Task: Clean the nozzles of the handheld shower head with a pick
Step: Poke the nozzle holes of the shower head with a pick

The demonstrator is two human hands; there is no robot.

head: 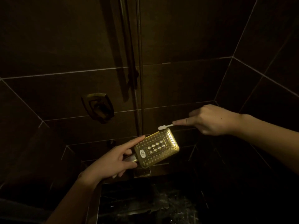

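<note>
In the dim tiled shower I'm gripping the shower head (156, 148) w/ left hand (111, 160), nozzles up for access, right hand (212, 120) pinching the pick (165, 126) at its far edge.

Dim shower stall, dark brown wall tiles (64, 46) with pale grout lines. Vertical riser rail (139, 62) runs up the back wall, a darker bar or shadow just left of it. Mixer valve handle (98, 107) on the back wall, left of the rail, brassy finish. Small square floor drain (142, 172) low centre. Wet dark floor (153, 204) below, water glinting.
</note>
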